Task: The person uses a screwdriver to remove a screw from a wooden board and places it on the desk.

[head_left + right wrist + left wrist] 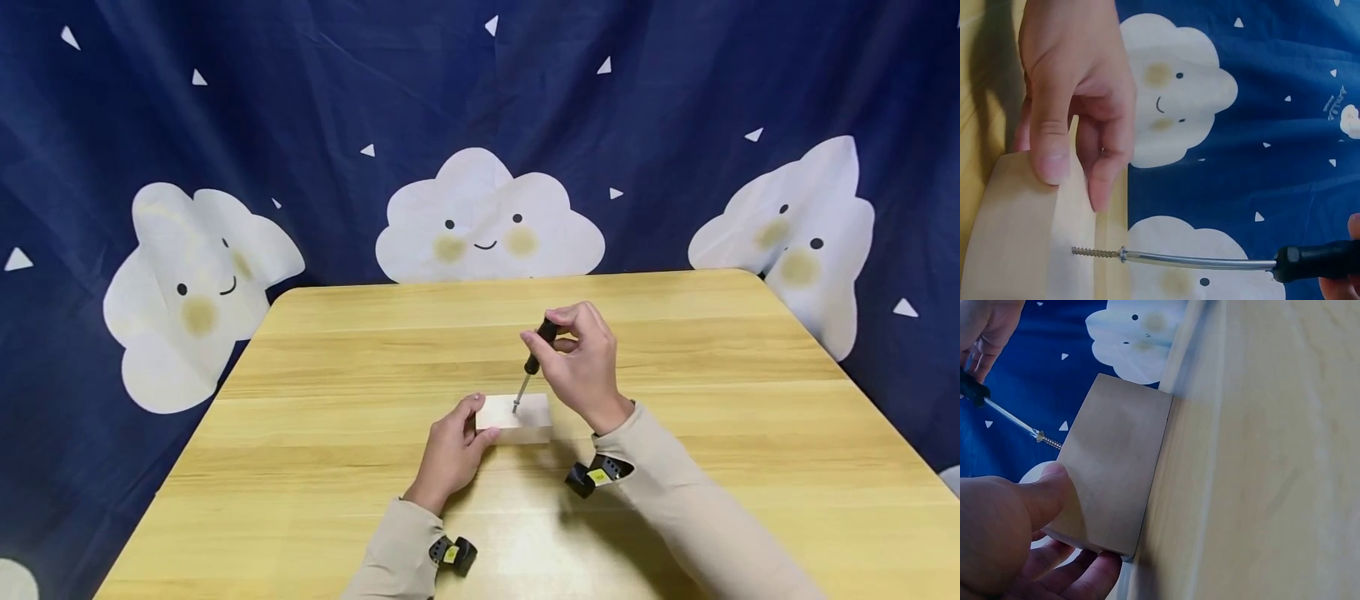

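Pale wooden block (495, 410) lies on the tabletop (300, 467), long axis left-right, nearer left hand (452, 450) gripping its left end, right hand (583, 358) above pinching a tilted screwdriver (532, 365), tip meeting the screw (1097, 252) on its top face.

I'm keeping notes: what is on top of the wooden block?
A screw stands point-down on the wooden block, the screwdriver at its head. Any hole under the screw's tip is covered, and the left hand hides one end of the block.
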